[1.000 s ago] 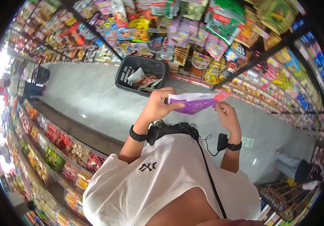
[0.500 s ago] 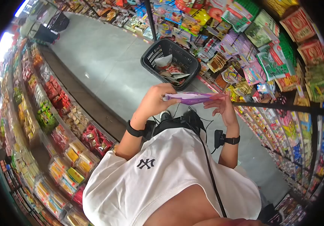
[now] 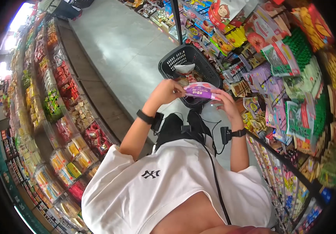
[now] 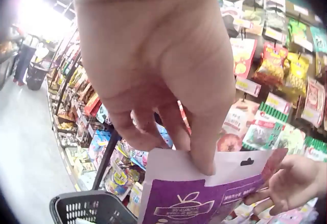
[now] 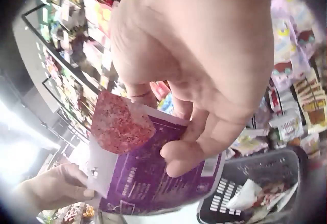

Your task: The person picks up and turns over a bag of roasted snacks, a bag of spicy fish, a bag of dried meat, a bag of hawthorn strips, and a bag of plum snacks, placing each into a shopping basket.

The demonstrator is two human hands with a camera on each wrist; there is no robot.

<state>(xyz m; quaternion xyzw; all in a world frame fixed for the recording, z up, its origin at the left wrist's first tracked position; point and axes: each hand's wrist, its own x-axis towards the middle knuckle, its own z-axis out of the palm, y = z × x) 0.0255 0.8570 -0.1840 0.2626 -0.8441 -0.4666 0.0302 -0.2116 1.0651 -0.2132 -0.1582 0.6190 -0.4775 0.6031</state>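
Note:
A purple and white snack pouch with a hang hole and a fruit drawing is held between both hands in front of the person's waist. My left hand pinches its white top edge, thumb on the printed face in the left wrist view. At the other end, my right hand holds the pouch's edge, with a finger across the purple panel and others behind it. A reddish corner patch shows in the right wrist view. Beyond the pouch stands a black shopping basket with several packets inside.
Racks of hanging snack bags rise on the right, with a dark rack post beside the basket. Shelves of bagged goods line the left. Grey floor runs between them. Another person stands far down the aisle.
The view has swung round, so the basket and snack racks sit farther right. The pouch has shifted forward and tilted, showing its printed face; both hands have moved with it.

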